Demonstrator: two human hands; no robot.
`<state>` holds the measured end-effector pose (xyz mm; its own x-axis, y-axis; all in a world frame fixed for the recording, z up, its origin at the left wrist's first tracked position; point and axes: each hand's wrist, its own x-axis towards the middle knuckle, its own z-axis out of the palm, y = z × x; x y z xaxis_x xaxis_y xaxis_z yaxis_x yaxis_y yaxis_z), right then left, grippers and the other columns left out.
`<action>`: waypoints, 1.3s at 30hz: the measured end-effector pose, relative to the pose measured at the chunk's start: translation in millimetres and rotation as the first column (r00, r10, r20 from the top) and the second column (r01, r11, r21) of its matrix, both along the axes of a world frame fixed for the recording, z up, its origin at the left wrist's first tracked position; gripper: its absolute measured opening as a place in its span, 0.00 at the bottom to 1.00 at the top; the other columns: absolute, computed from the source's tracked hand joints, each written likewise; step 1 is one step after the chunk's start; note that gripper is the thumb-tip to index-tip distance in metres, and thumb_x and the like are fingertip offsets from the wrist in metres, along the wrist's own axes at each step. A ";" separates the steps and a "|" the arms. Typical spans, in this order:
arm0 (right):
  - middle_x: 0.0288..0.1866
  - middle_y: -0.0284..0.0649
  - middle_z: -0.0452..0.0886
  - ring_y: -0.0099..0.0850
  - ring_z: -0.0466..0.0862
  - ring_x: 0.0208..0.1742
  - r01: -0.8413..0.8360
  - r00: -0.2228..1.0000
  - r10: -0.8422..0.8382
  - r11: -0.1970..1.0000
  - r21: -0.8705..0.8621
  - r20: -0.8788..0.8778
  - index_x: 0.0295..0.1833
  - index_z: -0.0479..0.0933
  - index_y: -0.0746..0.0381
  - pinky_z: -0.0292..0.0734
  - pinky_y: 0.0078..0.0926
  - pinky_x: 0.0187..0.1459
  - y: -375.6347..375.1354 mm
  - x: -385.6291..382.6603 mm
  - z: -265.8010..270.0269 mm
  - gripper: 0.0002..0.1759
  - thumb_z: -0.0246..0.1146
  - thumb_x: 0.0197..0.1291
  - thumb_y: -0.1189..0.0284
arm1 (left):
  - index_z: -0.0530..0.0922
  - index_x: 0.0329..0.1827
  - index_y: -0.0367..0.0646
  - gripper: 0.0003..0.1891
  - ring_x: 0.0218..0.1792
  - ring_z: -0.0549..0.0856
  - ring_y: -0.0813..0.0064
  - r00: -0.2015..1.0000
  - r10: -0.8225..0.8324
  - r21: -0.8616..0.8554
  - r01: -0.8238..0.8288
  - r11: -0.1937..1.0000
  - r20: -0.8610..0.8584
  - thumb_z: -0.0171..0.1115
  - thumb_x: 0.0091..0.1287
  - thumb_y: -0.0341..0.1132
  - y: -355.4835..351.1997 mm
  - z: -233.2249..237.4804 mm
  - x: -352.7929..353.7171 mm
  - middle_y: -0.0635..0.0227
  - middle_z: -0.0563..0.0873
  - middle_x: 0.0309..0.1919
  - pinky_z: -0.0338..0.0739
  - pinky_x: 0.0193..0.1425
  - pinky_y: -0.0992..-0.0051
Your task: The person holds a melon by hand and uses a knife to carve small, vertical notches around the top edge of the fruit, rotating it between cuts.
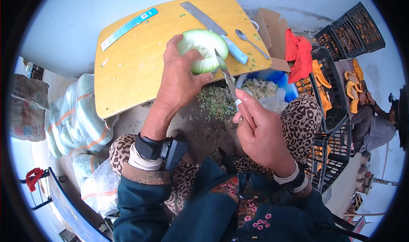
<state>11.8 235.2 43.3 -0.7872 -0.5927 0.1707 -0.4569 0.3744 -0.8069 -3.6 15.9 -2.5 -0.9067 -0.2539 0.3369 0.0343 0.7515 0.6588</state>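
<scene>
A pale green melon or gourd piece [203,46], with a whitish hollowed inside, is held over the near edge of the yellow table [140,67]. My left hand [181,71] grips it from the left, thumb on its inner side. My right hand [260,131] is closed round the handle of a small knife [228,78], whose tip touches the right part of the piece. Behind it on the table lie a large blue-handled knife [204,18], a metal spoon [251,43] and a blue-and-white strip [130,28].
Peelings [217,101] cover the floor below the table, beside a blue basin [289,88] of scraps. Black crates [336,131] with orange pieces stand at the right, near a red cloth [298,54] and a seated person [377,122]. Filled sacks [79,118] stand left.
</scene>
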 end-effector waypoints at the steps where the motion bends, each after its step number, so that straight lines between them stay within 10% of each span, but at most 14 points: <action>1: 0.35 0.52 0.82 0.42 0.85 0.36 0.005 1.000 -0.005 1.000 0.007 -0.006 0.67 0.70 0.72 0.80 0.35 0.39 -1.5 -0.9 1.6 0.29 0.56 0.57 0.86 | 0.83 0.50 0.37 0.23 0.67 0.74 0.47 1.000 0.001 0.018 -0.001 1.000 0.004 0.80 0.50 0.29 0.0 0.7 -0.4 0.46 0.60 0.72 0.78 0.67 0.60; 21: 0.28 0.48 0.78 0.23 0.78 0.32 0.001 1.000 -0.001 0.999 0.045 0.007 0.64 0.73 0.74 0.77 0.25 0.40 -22.0 -28.6 14.8 0.25 0.56 0.59 0.84 | 0.85 0.48 0.40 0.21 0.67 0.72 0.46 0.999 -0.016 0.225 0.009 0.974 0.030 0.81 0.51 0.33 -11.8 -3.1 -4.0 0.46 0.63 0.69 0.74 0.69 0.58; 25: 0.27 0.46 0.77 0.30 0.75 0.26 -0.071 0.997 0.073 0.989 0.131 -0.005 0.62 0.75 0.74 0.71 0.30 0.33 -14.9 -44.0 31.0 0.25 0.55 0.56 0.82 | 0.86 0.47 0.40 0.21 0.68 0.71 0.47 0.999 -0.034 0.142 0.036 0.989 -0.016 0.81 0.49 0.32 -9.0 -4.8 -4.4 0.46 0.64 0.69 0.74 0.70 0.58; 29: 0.30 0.59 0.80 0.60 0.82 0.39 -0.177 0.984 0.159 0.937 0.299 0.085 0.39 0.76 0.71 0.78 0.51 0.42 -6.1 -69.9 49.8 0.09 0.58 0.52 0.79 | 0.84 0.46 0.39 0.21 0.66 0.74 0.54 0.996 -0.062 -0.007 0.062 0.998 -0.067 0.83 0.50 0.34 0.2 -4.2 -4.2 0.52 0.63 0.67 0.79 0.65 0.61; 32: 0.33 0.57 0.80 0.43 0.84 0.34 -0.118 0.988 0.139 0.964 0.237 -0.074 0.59 0.76 0.74 0.76 0.36 0.37 -6.0 -62.3 32.8 0.23 0.55 0.56 0.82 | 0.84 0.46 0.38 0.21 0.66 0.74 0.54 0.996 -0.062 0.023 0.064 0.998 -0.066 0.83 0.50 0.33 -0.7 -5.6 -6.3 0.52 0.64 0.67 0.79 0.65 0.61; 39: 0.39 0.61 0.81 0.56 0.82 0.41 -0.068 0.994 0.080 0.985 0.155 -0.073 0.63 0.71 0.77 0.76 0.45 0.41 -12.1 -40.4 9.7 0.26 0.55 0.56 0.84 | 0.84 0.46 0.39 0.21 0.65 0.74 0.55 0.994 -0.087 0.032 0.090 0.995 -0.070 0.83 0.50 0.34 -3.6 -5.0 -6.0 0.53 0.64 0.67 0.78 0.66 0.61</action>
<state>-28.6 223.1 52.9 -0.7277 -0.6728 0.1335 -0.5478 0.4529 -0.7034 -9.6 12.3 -7.5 -0.9014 -0.1863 0.3909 0.1455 0.7199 0.6786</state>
